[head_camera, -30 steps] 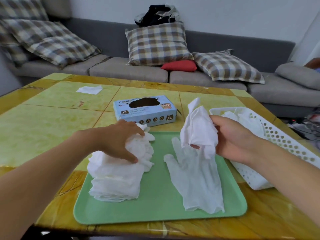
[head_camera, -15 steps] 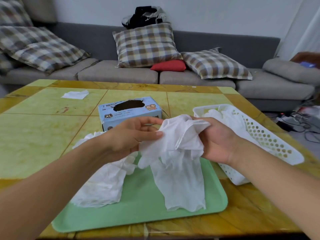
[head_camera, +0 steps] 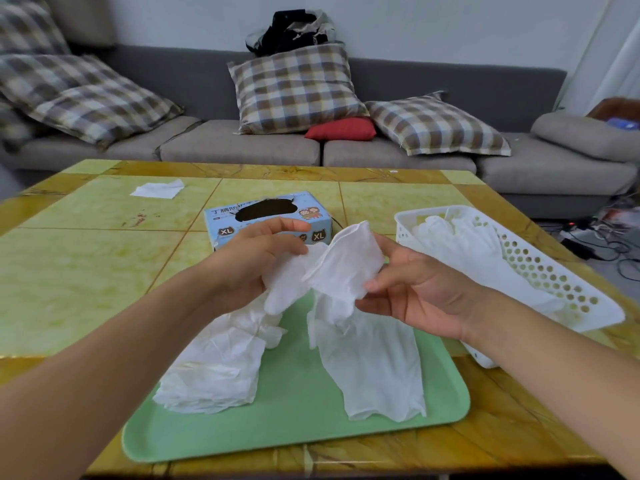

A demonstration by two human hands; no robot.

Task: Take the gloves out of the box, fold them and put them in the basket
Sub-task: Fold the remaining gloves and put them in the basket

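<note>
Head view, swept from nine o'clock across to three. At ten o'clock a scrap of white paper lies on the yellow-green table. Toward eleven o'clock sits the blue glove box, its oval opening dark, so what remains inside cannot be told. Below it, at about seven o'clock on the green tray, rests a loose pile of white gloves.

The left hand hovers over the tray's far edge, its fingers curled round one end of the glove being worked. The right hand mirrors it at about two o'clock from the tray's centre, thumb and fingertips pinching the glove's upper flap. Between them the glove is bunched and raised, and its long axis runs from twelve down to six o'clock, the lower part draped onto the tray at five o'clock.

At three o'clock stands the white basket, holding gloves already, its near wall just beside the right wrist. The right hand is much the nearer to it, so my judgement is that once the hanging part is folded up along that twelve-to-six line, the right hand should carry the bundle rightward over the rim.
</note>
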